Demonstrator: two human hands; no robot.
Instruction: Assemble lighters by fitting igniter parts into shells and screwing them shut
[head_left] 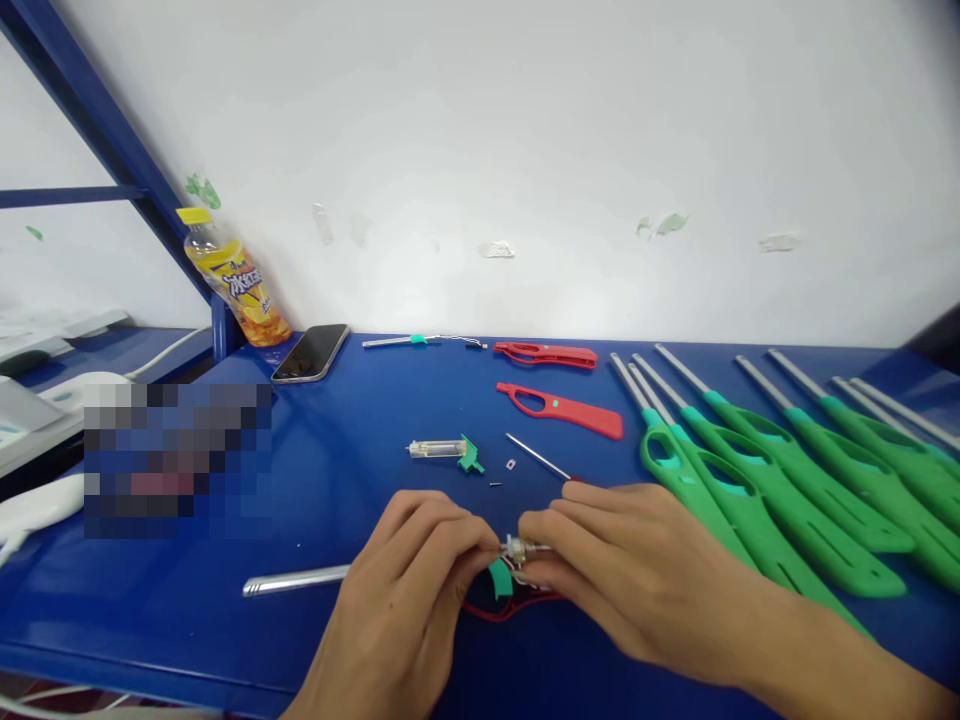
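My left hand (409, 590) and right hand (637, 575) grasp an opened red lighter (513, 606); green lighters (844, 568) crowd right, with room toward the desk's (150, 630) front-left edge.

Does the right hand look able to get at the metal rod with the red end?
Probably yes: the metal rod lies just beyond the right hand, with nothing visible between them. That hand grips a small pale part, though, so it would likely need to let go first.
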